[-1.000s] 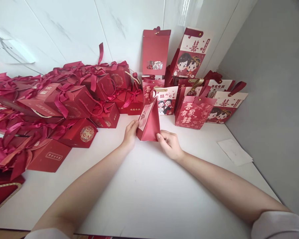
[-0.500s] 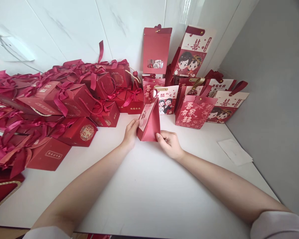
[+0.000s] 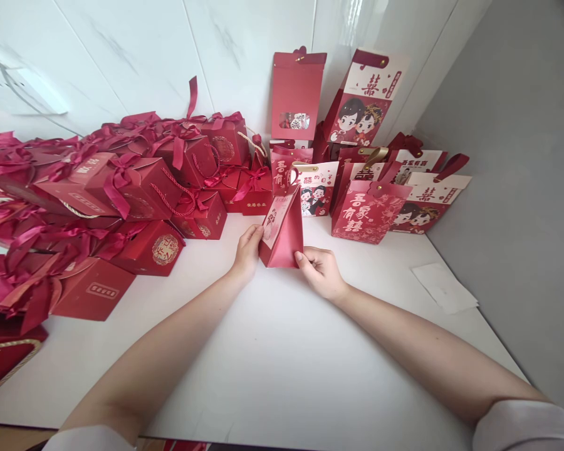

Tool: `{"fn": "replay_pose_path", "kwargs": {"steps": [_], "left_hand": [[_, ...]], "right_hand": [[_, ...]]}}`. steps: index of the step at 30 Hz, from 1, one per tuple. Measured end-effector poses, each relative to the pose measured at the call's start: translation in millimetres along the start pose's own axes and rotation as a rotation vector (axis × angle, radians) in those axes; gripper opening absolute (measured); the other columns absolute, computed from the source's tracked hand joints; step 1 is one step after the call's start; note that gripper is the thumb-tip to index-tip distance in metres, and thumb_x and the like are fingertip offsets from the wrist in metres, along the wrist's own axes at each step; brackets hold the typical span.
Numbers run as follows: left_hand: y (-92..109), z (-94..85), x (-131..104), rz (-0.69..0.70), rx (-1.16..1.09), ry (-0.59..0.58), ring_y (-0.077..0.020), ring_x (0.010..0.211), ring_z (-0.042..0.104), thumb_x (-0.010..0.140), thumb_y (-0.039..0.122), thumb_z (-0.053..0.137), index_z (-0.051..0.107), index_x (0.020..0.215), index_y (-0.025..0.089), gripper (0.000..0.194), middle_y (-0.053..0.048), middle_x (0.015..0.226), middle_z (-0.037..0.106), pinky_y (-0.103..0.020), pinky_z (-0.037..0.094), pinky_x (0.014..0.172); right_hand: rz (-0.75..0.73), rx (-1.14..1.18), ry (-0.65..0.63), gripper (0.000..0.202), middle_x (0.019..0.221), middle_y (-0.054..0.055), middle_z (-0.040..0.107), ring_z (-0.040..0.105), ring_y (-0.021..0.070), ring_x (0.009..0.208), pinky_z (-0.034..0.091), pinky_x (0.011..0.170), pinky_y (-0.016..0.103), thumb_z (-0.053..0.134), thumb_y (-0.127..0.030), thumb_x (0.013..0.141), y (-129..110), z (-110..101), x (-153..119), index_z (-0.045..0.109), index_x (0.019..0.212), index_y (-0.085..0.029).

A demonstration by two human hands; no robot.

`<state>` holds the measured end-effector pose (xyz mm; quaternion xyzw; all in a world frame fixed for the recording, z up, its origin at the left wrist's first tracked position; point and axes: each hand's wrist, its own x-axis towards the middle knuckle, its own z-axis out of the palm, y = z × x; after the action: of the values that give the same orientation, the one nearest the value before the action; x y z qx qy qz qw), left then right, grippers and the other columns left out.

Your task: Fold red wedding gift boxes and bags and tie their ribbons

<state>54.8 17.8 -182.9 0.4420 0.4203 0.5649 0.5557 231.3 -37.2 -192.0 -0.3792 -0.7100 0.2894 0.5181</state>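
A small red gift box with a pointed top and a pale pink printed face is held between both hands near the middle of the white table. My left hand grips its left edge, with the fingers partly hidden behind it. At its lower right corner, my right hand pinches the box between thumb and curled fingers. The plain red side of the box faces me. Right behind it stands a white and red box with a printed couple.
Many red boxes with ribbons are piled along the left. Several printed boxes stand at the back right, some stacked. White paper lies by the grey partition. A marbled wall closes off the back.
The view has shifted very slightly. The box has turned a little, showing more of its printed face; both hands keep their hold.
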Motion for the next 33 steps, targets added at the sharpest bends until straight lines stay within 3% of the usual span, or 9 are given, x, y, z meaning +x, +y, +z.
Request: {"fn": "replay_pose_path", "kwargs": {"steps": [5,9,12,16,20,24,27,30,33], "left_hand": [[0.6,0.1,-0.2,0.0,0.012,-0.009,-0.0148,0.072,0.057,0.081,0.044,0.071,0.062,0.076,0.018,0.028,0.001,0.074,0.061,-0.026,0.044,0.073],[2.4,-0.7,-5.9,0.042,0.036,-0.17,-0.0259,0.11,0.062,0.083,0.061,0.065,0.071,0.105,0.019,0.048,-0.008,0.109,0.071,-0.033,0.047,0.095],[3.2,-4.2,-9.7,0.095,0.103,-0.314,-0.0328,0.141,0.042,0.075,0.073,0.065,0.065,0.128,0.023,0.073,-0.01,0.14,0.059,-0.04,0.039,0.112],[5.1,-8.5,-9.6,0.104,0.173,-0.427,-0.0344,0.153,0.018,0.072,0.076,0.066,0.054,0.142,0.023,0.09,-0.009,0.159,0.038,-0.043,0.025,0.123],[4.4,-8.4,-8.4,0.114,0.22,-0.402,-0.035,0.146,0.034,0.078,0.069,0.065,0.036,0.153,0.024,0.092,-0.012,0.16,0.033,-0.045,0.031,0.118],[-1.7,-7.2,-8.2,0.183,0.216,-0.269,-0.0339,0.132,0.05,0.08,0.065,0.065,0.036,0.152,0.025,0.088,-0.013,0.15,0.045,-0.041,0.046,0.103],[-4.1,-5.1,-10.1,0.244,0.154,-0.274,-0.0317,0.132,0.049,0.086,0.061,0.056,0.049,0.143,0.025,0.068,-0.01,0.146,0.051,-0.039,0.043,0.107],[-3.5,-2.0,-13.4,0.232,0.1,-0.293,-0.0312,0.133,0.048,0.088,0.061,0.052,0.055,0.138,0.024,0.062,-0.009,0.143,0.054,-0.04,0.04,0.112],[-2.0,0.4,-15.5,0.196,0.05,-0.318,-0.0308,0.135,0.047,0.089,0.059,0.05,0.056,0.136,0.024,0.059,-0.009,0.142,0.055,-0.04,0.039,0.113]], "right_hand": [[-0.001,-0.018,-0.006,0.047,0.057,-0.003,0.032,0.03,0.0104,0.053,0.027,0.052,0.027,0.045,-0.038,0.1,-0.6,-0.3,-0.8,0.03,0.059,-0.021],[-0.008,-0.056,0.054,0.044,0.058,-0.003,0.034,0.032,0.011,0.053,0.028,0.053,0.028,0.048,-0.034,0.098,-3.4,1.2,-2.1,0.031,0.06,-0.022],[-0.013,-0.081,0.116,0.042,0.058,-0.004,0.034,0.032,0.0113,0.054,0.027,0.054,0.028,0.05,-0.029,0.097,-4.9,1.7,-2.4,0.029,0.061,-0.022],[-0.029,-0.088,0.129,0.042,0.058,-0.004,0.035,0.033,0.0115,0.054,0.029,0.054,0.028,0.053,-0.028,0.094,-5.4,0.3,-2.0,0.029,0.061,-0.022],[-0.001,-0.059,0.145,0.037,0.061,-0.003,0.04,0.038,0.0119,0.056,0.034,0.054,0.027,0.055,-0.031,0.095,-2.6,-0.6,-0.2,0.035,0.065,-0.023],[0.194,0.136,0.126,0.028,0.103,0.006,0.061,0.06,0.0174,0.086,0.051,0.071,0.03,0.061,-0.047,0.093,3.8,0.1,4.0,0.053,0.102,-0.023],[0.331,0.328,0.032,0.068,0.156,0.011,0.035,0.038,0.0257,0.142,0.037,0.115,0.045,0.064,-0.06,0.088,6.6,0.8,6.9,0.037,0.141,-0.028],[0.382,0.466,-0.102,0.09,0.166,0.009,0.018,0.017,0.0253,0.154,0.019,0.125,0.05,0.064,-0.065,0.085,6.9,1.2,8.2,0.018,0.155,-0.031],[0.384,0.488,-0.127,0.099,0.163,0.013,0.023,0.026,0.0282,0.151,0.022,0.124,0.053,0.066,-0.066,0.083,7.6,1.8,7.8,0.012,0.157,-0.028]]}}
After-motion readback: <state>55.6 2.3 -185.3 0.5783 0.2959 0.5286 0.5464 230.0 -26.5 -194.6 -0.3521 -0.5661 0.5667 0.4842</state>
